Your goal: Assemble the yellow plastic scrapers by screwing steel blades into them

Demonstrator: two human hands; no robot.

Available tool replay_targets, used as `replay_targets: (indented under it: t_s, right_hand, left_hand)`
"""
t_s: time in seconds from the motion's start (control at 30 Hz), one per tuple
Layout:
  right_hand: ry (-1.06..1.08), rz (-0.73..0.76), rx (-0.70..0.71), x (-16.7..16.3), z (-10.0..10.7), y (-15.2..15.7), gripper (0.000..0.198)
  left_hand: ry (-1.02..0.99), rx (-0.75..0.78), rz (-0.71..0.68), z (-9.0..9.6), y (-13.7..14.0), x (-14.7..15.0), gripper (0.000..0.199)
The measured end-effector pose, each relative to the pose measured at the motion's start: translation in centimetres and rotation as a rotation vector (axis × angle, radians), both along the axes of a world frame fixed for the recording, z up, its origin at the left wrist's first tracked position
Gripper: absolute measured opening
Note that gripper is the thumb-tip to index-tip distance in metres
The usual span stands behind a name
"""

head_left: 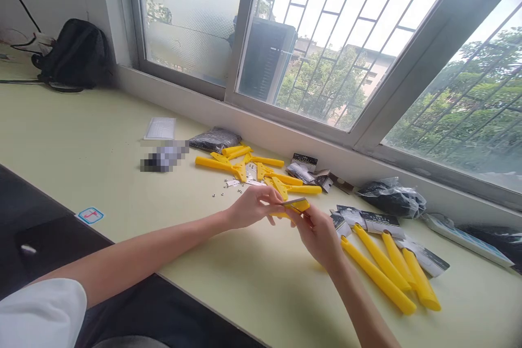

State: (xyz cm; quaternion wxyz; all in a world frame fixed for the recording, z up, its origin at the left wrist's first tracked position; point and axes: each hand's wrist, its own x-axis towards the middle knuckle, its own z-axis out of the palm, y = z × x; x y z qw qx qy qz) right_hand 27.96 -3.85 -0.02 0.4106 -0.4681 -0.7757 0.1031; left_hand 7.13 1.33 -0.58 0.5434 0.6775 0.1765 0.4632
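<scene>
Both my hands are over the table, together at the middle of the view. My right hand [318, 234] is closed around a yellow plastic scraper [300, 206], which has a thin dark grey strip along its upper edge. The fingers of my left hand [259, 207] pinch the near-left end of the same scraper. Part of the piece is hidden behind my fingers. Just beyond my hands lies a pile of yellow scraper parts [244, 166] with handles and flat triangular heads. Small metal nuts or screws [223, 193] are scattered beside them, near white strips.
To the right lie several yellow handles [381, 261] on black-and-white packaging cards [381, 223]. Along the window sit a bagged black item [393, 198], a power strip [468, 239] and a black plastic-wrapped packet [215, 139]. A black backpack [77, 54] rests at the far left.
</scene>
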Motion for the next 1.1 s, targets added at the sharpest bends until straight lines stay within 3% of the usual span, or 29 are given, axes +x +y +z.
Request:
replay_targets:
  t_s: [0.23,0.53,0.7,0.9,1.1]
  right_hand:
    - [-0.131,0.079,0.313,0.1,0.1,-0.5,0.010]
    - [-0.209,0.082,0.404,-0.2,0.0,-0.6,0.007]
    - [-0.316,0.079,0.546,0.1,0.5,-0.8,0.004]
    - [-0.477,0.063,0.750,1.1,1.1,-1.4,0.020]
    - [-0.525,0.072,0.804,1.2,1.3,-1.6,0.028]
  left_hand:
    - [0.043,0.236,0.018,0.9,-0.3,-0.9,0.026]
    - [0.101,0.355,0.052,0.9,-0.3,-1.0,0.033]
    - [0.173,0.557,0.106,1.4,-0.3,-1.5,0.025]
    - [0.299,0.811,0.137,2.2,-0.3,-2.7,0.023]
    - [0.352,0.878,0.146,2.5,-0.4,-3.0,0.028]
